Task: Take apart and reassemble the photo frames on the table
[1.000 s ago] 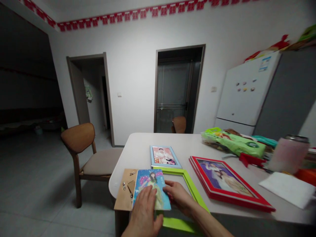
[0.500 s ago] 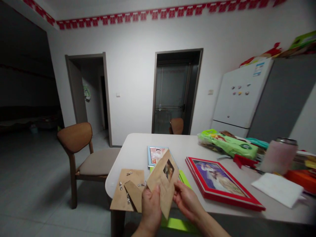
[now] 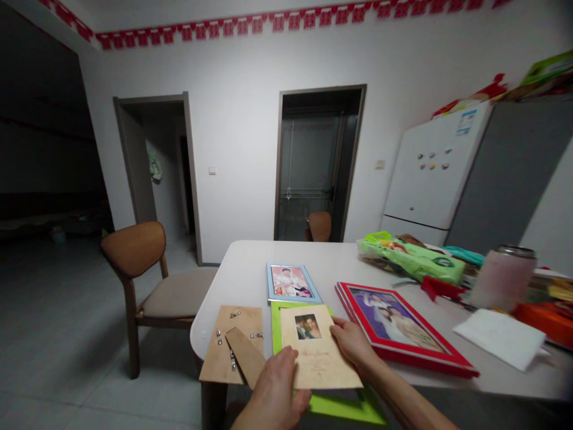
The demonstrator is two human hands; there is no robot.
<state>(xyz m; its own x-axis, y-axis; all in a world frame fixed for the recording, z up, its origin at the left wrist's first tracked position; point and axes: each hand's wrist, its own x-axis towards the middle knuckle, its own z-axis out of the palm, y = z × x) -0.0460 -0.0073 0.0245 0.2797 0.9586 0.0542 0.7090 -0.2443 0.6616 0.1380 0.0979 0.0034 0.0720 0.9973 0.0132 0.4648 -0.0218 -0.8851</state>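
A tan card [image 3: 319, 352] with a small portrait photo printed near its top lies flat over the lime-green picture frame [image 3: 340, 406] at the table's near edge. My left hand [image 3: 277, 391] grips the card's near left edge, fingers curled on it. My right hand [image 3: 356, 346] holds the card's right edge, thumb on top. Just left of the card lies the brown frame backing board [image 3: 226, 352] with metal clips and a fold-out stand.
A blue-framed photo [image 3: 292, 282] and a red-framed photo [image 3: 398, 325] lie on the white table [image 3: 250, 269]. Green packets [image 3: 412, 260], a pink flask [image 3: 501, 278] and a white cloth [image 3: 501, 343] crowd the right. A wooden chair [image 3: 147, 280] stands left; a fridge [image 3: 434, 170] behind.
The picture lay colourful side up a second ago, was lifted and turned over, and now rests tan side up on the green frame, both hands still on it.
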